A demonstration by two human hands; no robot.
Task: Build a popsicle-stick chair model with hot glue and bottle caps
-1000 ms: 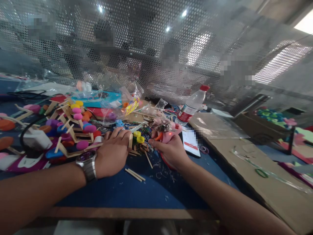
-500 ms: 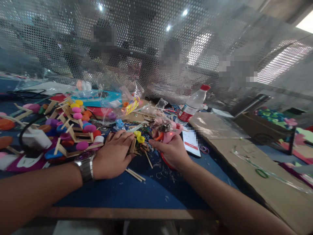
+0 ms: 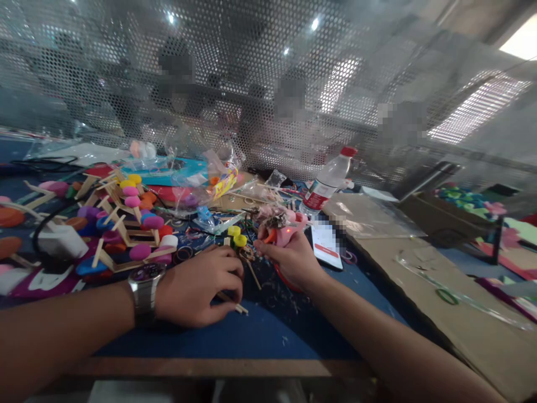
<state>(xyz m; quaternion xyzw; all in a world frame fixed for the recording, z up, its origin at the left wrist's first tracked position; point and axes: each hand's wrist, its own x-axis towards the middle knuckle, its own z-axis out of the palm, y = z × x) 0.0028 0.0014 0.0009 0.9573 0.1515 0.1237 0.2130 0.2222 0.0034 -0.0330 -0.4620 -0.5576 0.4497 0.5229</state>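
My left hand (image 3: 199, 288) is low over the blue table, fingers curled and thumb drawn in against a pair of thin wooden sticks (image 3: 241, 309), whose ends show past the fingertips. The rest of the sticks is hidden under the hand. A pink hot glue gun (image 3: 291, 230) with a lit red light and an orange trigger is wrapped in my right hand (image 3: 298, 260), its residue-covered nozzle end pointing left. Between the hands are yellow bottle caps (image 3: 239, 240) and another loose stick (image 3: 254, 275).
Stick pieces with coloured caps (image 3: 138, 252) crowd the left, beside a white plug (image 3: 62, 243). A phone (image 3: 326, 246) and a water bottle (image 3: 327, 184) stand right of the glue gun. Cardboard (image 3: 419, 302) covers the right side. A perforated screen (image 3: 251, 67) rises behind.
My left hand has moved down and toward me, from the pile of sticks beside the yellow caps onto the pair of loose sticks. The right hand stays nearly still with the glue gun.
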